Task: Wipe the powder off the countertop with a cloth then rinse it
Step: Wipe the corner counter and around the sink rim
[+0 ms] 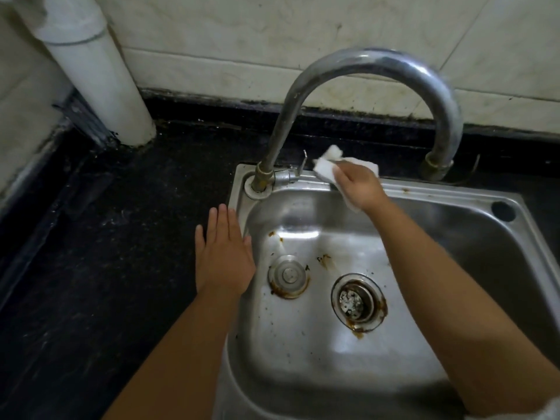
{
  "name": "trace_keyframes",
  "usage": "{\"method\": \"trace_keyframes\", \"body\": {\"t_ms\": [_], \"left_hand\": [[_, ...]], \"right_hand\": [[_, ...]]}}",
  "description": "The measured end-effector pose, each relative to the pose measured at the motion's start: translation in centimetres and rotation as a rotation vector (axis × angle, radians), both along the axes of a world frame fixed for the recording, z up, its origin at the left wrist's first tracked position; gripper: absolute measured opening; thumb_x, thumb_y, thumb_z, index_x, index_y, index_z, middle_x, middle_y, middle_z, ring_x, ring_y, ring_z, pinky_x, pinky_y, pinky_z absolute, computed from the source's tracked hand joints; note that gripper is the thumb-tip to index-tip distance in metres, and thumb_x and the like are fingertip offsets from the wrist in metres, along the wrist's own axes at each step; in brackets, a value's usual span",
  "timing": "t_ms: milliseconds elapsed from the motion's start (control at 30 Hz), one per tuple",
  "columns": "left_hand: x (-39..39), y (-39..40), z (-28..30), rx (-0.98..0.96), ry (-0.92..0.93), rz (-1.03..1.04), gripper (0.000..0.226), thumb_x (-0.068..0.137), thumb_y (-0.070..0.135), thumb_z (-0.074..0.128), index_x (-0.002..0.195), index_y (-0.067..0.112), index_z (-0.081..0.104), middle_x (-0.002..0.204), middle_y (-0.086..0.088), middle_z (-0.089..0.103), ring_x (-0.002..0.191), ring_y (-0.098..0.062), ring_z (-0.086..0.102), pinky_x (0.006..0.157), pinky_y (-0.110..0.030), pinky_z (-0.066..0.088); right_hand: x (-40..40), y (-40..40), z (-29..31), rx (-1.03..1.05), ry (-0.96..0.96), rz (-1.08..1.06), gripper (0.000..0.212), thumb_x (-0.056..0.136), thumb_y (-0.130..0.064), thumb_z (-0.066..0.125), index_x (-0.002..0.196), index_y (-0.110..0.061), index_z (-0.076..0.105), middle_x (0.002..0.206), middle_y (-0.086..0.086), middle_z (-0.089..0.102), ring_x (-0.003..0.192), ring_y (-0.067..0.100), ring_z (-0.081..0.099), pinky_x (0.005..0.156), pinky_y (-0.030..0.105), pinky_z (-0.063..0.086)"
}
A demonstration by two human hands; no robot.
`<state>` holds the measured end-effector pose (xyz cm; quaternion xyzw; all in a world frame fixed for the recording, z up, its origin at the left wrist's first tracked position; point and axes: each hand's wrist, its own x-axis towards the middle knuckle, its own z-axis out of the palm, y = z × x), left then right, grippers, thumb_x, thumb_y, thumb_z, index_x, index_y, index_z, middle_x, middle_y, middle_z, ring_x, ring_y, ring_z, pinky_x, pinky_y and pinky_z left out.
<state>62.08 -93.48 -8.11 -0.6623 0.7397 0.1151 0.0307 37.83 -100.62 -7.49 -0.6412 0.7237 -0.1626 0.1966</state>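
My right hand [359, 186] grips a white cloth [325, 166] at the back rim of the steel sink [454, 192], close to the tap's small lever [298, 171]. Part of the cloth hangs below my palm. My left hand [222, 256] lies flat with fingers apart at the sink's left rim, holding nothing. The dark countertop [121, 237] left of the sink shows faint pale specks and smears. No water runs from the curved faucet [363, 62], whose spout [436, 168] ends at the right, behind the sink.
A white pipe [100, 74] stands in the back left corner against the tiled wall [242, 40]. The sink basin holds a rusty drain [357, 301] and a round plug [288, 275].
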Motion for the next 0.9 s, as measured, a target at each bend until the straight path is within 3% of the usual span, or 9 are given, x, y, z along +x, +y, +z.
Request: {"method": "trace_keyframes", "body": {"t_ms": [133, 267, 500, 600, 733, 900], "left_hand": [[0.0, 0.1, 0.1, -0.008, 0.025, -0.002, 0.057, 0.099, 0.034, 0.013, 0.144, 0.008, -0.012, 0.154, -0.009, -0.014, 0.141, -0.021, -0.015, 0.113, -0.038, -0.008], [0.1, 0.0, 0.0, -0.02, 0.047, -0.018, 0.056, 0.099, 0.034, 0.014, 0.145, 0.016, -0.011, 0.154, -0.009, -0.014, 0.141, -0.022, -0.015, 0.113, -0.039, -0.008], [0.0, -0.1, -0.3, -0.021, 0.018, -0.014, 0.054, 0.099, 0.035, 0.013, 0.145, 0.018, -0.01, 0.154, -0.008, -0.015, 0.141, -0.021, -0.016, 0.113, -0.038, -0.008], [0.0, 0.0, -0.2, -0.029, 0.008, -0.012, 0.054, 0.099, 0.035, 0.013, 0.146, 0.018, -0.009, 0.154, -0.007, -0.014, 0.141, -0.021, -0.015, 0.113, -0.038, -0.008], [0.0, 0.1, 0.0, -0.023, 0.008, -0.011, 0.054, 0.099, 0.035, 0.012, 0.146, 0.018, -0.009, 0.154, -0.008, -0.013, 0.141, -0.022, -0.015, 0.113, -0.039, -0.007], [0.1, 0.1, 0.1, -0.025, 0.02, -0.02, 0.054, 0.099, 0.035, 0.013, 0.146, 0.018, -0.009, 0.154, -0.008, -0.013, 0.141, -0.022, -0.014, 0.114, -0.039, -0.006]], "right_hand": [[-3.2, 1.4, -0.1, 0.013, 0.195, -0.207, 0.062, 0.092, -0.043, 0.019, 0.14, -0.009, 0.037, 0.141, 0.018, 0.042, 0.13, 0.033, 0.037, 0.099, 0.037, 0.031], [-1.8, -0.8, 0.4, 0.174, 0.283, -0.062, 0.048, 0.102, -0.034, 0.02, 0.147, -0.02, 0.019, 0.156, 0.0, 0.014, 0.143, 0.031, 0.009, 0.112, 0.041, 0.015], [2.3, -3.8, 0.3, 0.228, 0.317, 0.113, 0.047, 0.101, -0.038, 0.016, 0.147, -0.034, 0.008, 0.158, -0.003, -0.001, 0.144, 0.031, -0.007, 0.114, 0.045, 0.003], [2.6, -3.2, 0.3, 0.227, 0.304, 0.124, 0.046, 0.101, -0.041, 0.017, 0.147, -0.036, 0.013, 0.158, -0.004, 0.001, 0.144, 0.029, -0.006, 0.115, 0.044, 0.003], [-0.4, -0.6, -0.2, 0.159, 0.364, 0.069, 0.048, 0.099, -0.044, 0.02, 0.145, -0.033, 0.022, 0.156, -0.002, 0.012, 0.143, 0.029, 0.009, 0.112, 0.044, 0.011], [-7.3, 1.0, -0.8, 0.188, 0.249, -0.338, 0.059, 0.09, -0.061, 0.023, 0.142, -0.033, 0.03, 0.154, 0.003, 0.022, 0.142, 0.027, 0.015, 0.116, 0.044, 0.009]]}}
